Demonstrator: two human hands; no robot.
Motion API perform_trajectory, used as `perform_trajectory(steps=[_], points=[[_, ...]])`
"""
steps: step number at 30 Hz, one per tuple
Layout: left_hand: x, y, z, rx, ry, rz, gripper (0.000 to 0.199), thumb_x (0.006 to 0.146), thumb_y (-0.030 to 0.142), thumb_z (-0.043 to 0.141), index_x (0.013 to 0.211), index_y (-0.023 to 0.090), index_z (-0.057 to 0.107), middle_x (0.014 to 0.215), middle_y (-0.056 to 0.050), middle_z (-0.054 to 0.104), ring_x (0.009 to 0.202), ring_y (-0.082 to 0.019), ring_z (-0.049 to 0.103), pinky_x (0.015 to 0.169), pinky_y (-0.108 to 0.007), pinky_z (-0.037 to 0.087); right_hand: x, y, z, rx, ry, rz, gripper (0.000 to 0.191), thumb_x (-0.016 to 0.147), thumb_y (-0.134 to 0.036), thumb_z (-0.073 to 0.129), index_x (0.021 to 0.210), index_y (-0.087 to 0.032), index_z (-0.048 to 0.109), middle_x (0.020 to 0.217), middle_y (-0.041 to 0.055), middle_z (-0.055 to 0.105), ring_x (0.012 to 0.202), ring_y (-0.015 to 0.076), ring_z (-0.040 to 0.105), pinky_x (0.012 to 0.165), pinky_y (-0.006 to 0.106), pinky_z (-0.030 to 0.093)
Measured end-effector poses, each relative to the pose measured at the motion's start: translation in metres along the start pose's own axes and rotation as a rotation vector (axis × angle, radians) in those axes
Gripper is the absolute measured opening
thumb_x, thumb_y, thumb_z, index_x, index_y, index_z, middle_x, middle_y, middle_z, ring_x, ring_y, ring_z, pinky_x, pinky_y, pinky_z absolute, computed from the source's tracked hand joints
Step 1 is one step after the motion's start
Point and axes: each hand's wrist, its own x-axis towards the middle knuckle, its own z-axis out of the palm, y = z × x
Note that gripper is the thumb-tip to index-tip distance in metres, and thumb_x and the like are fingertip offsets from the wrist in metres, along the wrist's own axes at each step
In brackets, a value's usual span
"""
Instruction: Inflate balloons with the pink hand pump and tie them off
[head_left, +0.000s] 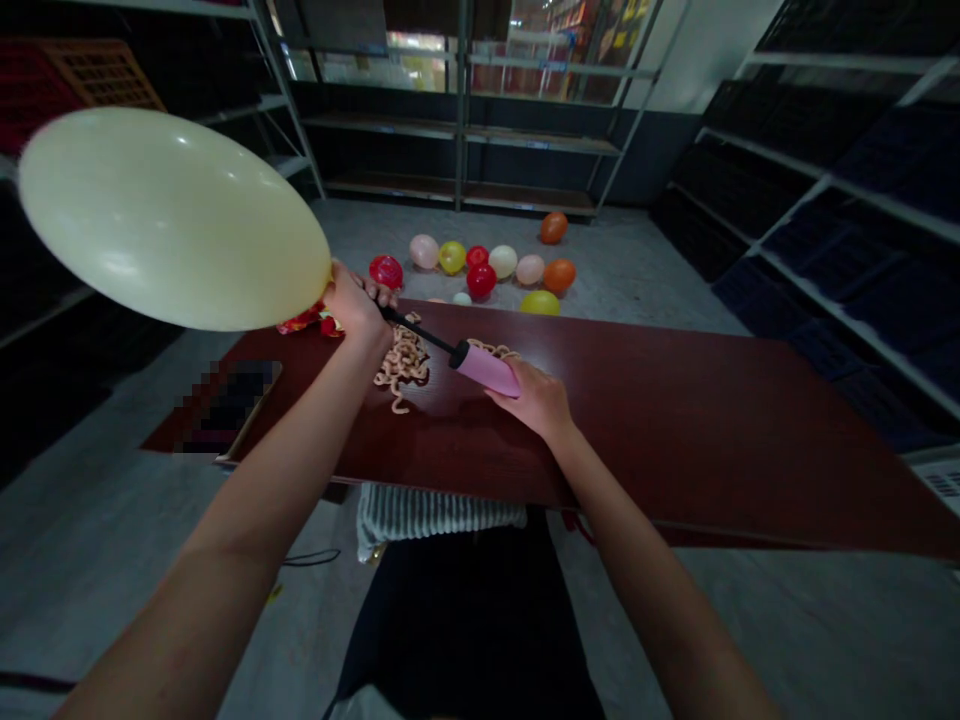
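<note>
My left hand grips the neck of a large, pale yellow inflated balloon, holding it around the black nozzle of a pink hand pump. The balloon extends to the upper left, above the table. My right hand is wrapped around the pump's pink barrel. Below the nozzle, a tangled pile of uninflated peach balloons lies on the dark red wooden table. A few loops of it show by my right hand. A red packet lies just left of my left hand.
Several inflated red, orange, yellow and pale balloons lie on the concrete floor beyond the table. Metal shelves stand behind them, with dark-stocked shelving to the right. A pixelated dark object sits at the table's left end.
</note>
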Motion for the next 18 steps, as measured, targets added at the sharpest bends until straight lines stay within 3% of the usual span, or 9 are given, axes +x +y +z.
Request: perform_trajectory(steps=[4, 8, 13, 18], points=[[0.014, 0.027, -0.013, -0.001, 0.036, 0.035, 0.043, 0.106, 0.030, 0.043, 0.067, 0.022, 0.027, 0.048, 0.007, 0.026, 0.034, -0.008, 0.028, 0.037, -0.022, 0.026, -0.001, 0.002, 0.006, -0.033, 0.000, -0.045, 0.052, 0.087, -0.051, 0.070, 0.127, -0.019, 0.062, 0.118, 0.0106, 0.075, 0.097, 0.0265, 0.074, 0.080, 0.037, 0.057], [0.016, 0.031, -0.015, -0.004, 0.064, 0.064, 0.043, 0.107, 0.032, 0.041, 0.068, 0.022, 0.026, 0.049, 0.007, 0.025, 0.036, -0.008, 0.027, 0.038, -0.022, 0.025, 0.000, 0.002, 0.007, -0.030, 0.022, -0.060, 0.052, 0.087, -0.051, 0.068, 0.127, -0.018, 0.062, 0.120, 0.0110, 0.075, 0.097, 0.0266, 0.074, 0.080, 0.038, 0.057], [0.008, 0.012, 0.006, 0.013, 0.025, 0.058, 0.045, 0.107, 0.041, 0.042, 0.069, 0.023, 0.026, 0.050, 0.006, 0.024, 0.037, -0.008, 0.026, 0.039, -0.023, 0.025, 0.002, 0.005, 0.005, -0.026, 0.115, 0.034, 0.047, 0.086, -0.047, 0.068, 0.124, -0.019, 0.063, 0.115, 0.0089, 0.077, 0.096, 0.0250, 0.075, 0.079, 0.035, 0.056], [-0.016, -0.032, 0.020, 0.017, -0.053, 0.115, 0.045, 0.105, 0.042, 0.043, 0.068, 0.024, 0.026, 0.052, 0.006, 0.022, 0.037, -0.009, 0.026, 0.039, -0.025, 0.025, 0.004, 0.008, 0.007, -0.078, 0.128, 0.087, 0.043, 0.086, -0.042, 0.067, 0.123, -0.021, 0.065, 0.105, 0.0087, 0.078, 0.091, 0.0249, 0.074, 0.073, 0.032, 0.052]])
